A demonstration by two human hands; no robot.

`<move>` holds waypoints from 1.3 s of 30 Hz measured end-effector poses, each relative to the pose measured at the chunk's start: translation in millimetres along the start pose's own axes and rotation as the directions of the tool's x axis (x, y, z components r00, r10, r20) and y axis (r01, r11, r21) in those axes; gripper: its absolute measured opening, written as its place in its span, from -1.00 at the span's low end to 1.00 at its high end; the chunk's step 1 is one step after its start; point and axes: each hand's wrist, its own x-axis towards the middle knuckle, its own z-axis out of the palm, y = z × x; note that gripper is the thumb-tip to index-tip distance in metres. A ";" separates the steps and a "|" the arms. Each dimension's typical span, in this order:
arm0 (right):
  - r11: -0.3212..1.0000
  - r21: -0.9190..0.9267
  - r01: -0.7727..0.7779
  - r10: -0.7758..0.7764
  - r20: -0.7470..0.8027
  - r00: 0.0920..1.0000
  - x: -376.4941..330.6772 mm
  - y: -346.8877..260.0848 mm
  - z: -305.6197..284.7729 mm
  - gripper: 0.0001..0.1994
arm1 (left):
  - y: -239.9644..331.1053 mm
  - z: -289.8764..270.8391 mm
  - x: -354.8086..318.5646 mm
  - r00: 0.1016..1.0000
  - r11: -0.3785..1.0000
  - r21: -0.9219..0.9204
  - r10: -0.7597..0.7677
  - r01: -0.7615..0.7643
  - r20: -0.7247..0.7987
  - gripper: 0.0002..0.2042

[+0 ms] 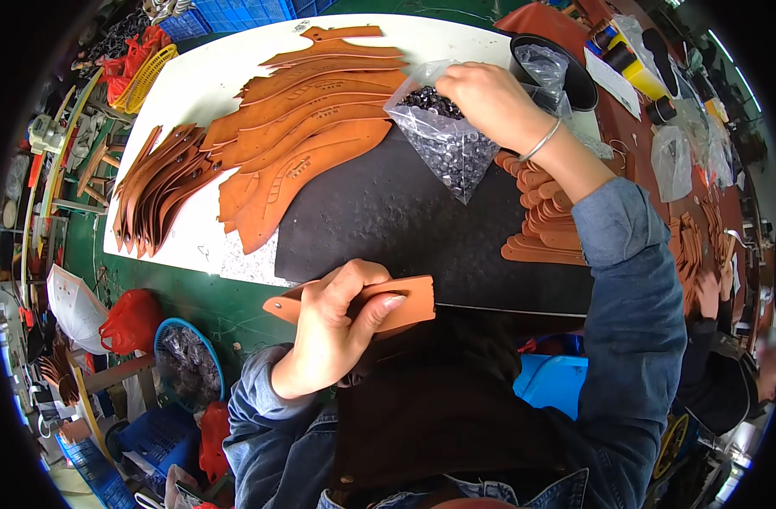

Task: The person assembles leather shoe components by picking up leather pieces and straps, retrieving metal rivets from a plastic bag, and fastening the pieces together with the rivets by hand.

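Note:
My left hand point(333, 318) is closed around a tan leather piece point(411, 303), its thumb pressed on top near the squared end. A small metal stud shows at the piece's other end. My right hand point(483, 95) is at the mouth of a clear plastic bag point(456, 148) full of small, dark, shiny snap-like parts point(430, 102). Its fingers curl down over the parts, and the fingertips are hidden. The bag stands on a black mat point(388, 220). Left of it, curved brown leather pieces point(307, 144) lie in overlapping rows, beside a fanned stack of darker ones point(163, 187).
Tan leather straps point(545, 212) lie stacked under my right forearm. A black bin point(579, 81) stands behind, on the white table point(205, 72). Blue baskets point(188, 348) and red bags point(131, 322) sit on the green floor at left. Another person's hand point(707, 293) works at right.

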 end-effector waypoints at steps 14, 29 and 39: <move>-0.043 0.946 -0.321 0.203 0.323 0.924 -22.8 -59.3 -54.0 -0.85 | 2.7 9.3 9.0 0.975 0.975 0.023 0.222 -0.222 0.017 -0.84; 0.791 0.596 0.139 0.107 -0.358 0.927 -54.6 -122.7 -76.0 -0.83 | 12.5 7.4 -4.7 0.996 0.935 -0.354 0.026 0.004 0.080 -0.83; 0.286 0.948 -0.140 0.168 0.094 0.981 -59.6 -125.4 -93.5 -0.93 | 15.9 12.1 2.7 0.826 0.795 0.318 0.560 -0.516 -0.059 -0.73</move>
